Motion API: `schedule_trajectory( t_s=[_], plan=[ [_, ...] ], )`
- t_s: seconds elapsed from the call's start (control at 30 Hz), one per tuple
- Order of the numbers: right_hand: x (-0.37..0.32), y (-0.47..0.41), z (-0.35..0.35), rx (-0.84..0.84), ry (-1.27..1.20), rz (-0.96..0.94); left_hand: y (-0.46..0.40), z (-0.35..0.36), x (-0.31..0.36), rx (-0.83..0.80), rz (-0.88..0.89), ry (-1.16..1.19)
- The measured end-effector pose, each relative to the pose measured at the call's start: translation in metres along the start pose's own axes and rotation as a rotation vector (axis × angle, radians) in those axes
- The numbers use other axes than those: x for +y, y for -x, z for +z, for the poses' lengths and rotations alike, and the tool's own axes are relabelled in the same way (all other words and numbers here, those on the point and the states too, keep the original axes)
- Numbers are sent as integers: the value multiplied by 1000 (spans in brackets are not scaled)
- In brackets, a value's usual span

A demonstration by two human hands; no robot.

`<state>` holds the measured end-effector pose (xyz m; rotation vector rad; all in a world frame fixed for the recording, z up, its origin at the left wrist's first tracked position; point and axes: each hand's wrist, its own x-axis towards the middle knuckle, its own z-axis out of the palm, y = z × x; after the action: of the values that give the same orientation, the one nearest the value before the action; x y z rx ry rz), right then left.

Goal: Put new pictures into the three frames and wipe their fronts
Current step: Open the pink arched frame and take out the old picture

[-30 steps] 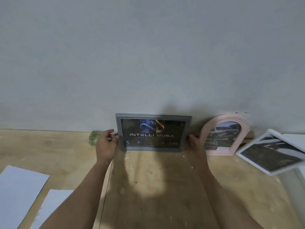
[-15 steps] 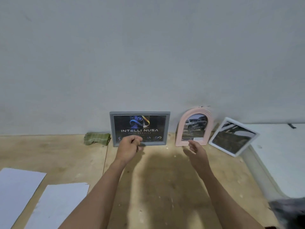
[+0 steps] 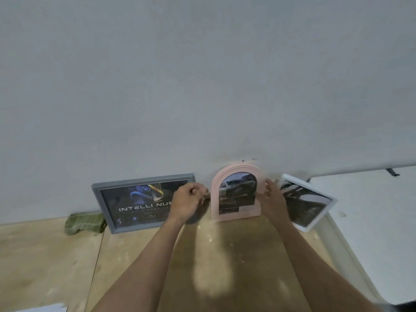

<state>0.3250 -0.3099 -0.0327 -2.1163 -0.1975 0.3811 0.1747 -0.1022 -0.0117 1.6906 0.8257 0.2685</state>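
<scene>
Three frames lean against the grey wall on a wooden floor. A grey rectangular frame (image 3: 139,202) with a dark "INTELLI NUSA" picture stands at the left. A pink arched frame (image 3: 236,194) with a car picture stands in the middle. A white square frame (image 3: 308,204) leans tilted at the right. My left hand (image 3: 189,202) grips the pink frame's left edge, partly covering the grey frame's right end. My right hand (image 3: 273,198) grips the pink frame's right edge.
A folded green cloth (image 3: 84,222) lies on the floor left of the grey frame. A white raised surface (image 3: 371,233) runs along the right. A corner of white paper (image 3: 45,308) shows at the bottom left.
Both hands left the grey frame, moved right and closed on the sides of the pink arched frame. The view swung right and drew closer.
</scene>
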Motion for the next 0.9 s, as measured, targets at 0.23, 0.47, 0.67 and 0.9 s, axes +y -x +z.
schedule_trajectory(
  t_s=[0.23,0.47,0.67,0.9],
  plan=[
    [19,-45,14,13,65,-9,-38,54,-5,-14,-89,23],
    [33,-25,-20,-13,-41,-151,-31,55,-12,42,-74,133],
    [30,55,-34,53,7,-428,4,30,-8,19,-30,224],
    [26,195,11,411,408,-956,127,-10,-1,-30,-263,548]
  ],
)
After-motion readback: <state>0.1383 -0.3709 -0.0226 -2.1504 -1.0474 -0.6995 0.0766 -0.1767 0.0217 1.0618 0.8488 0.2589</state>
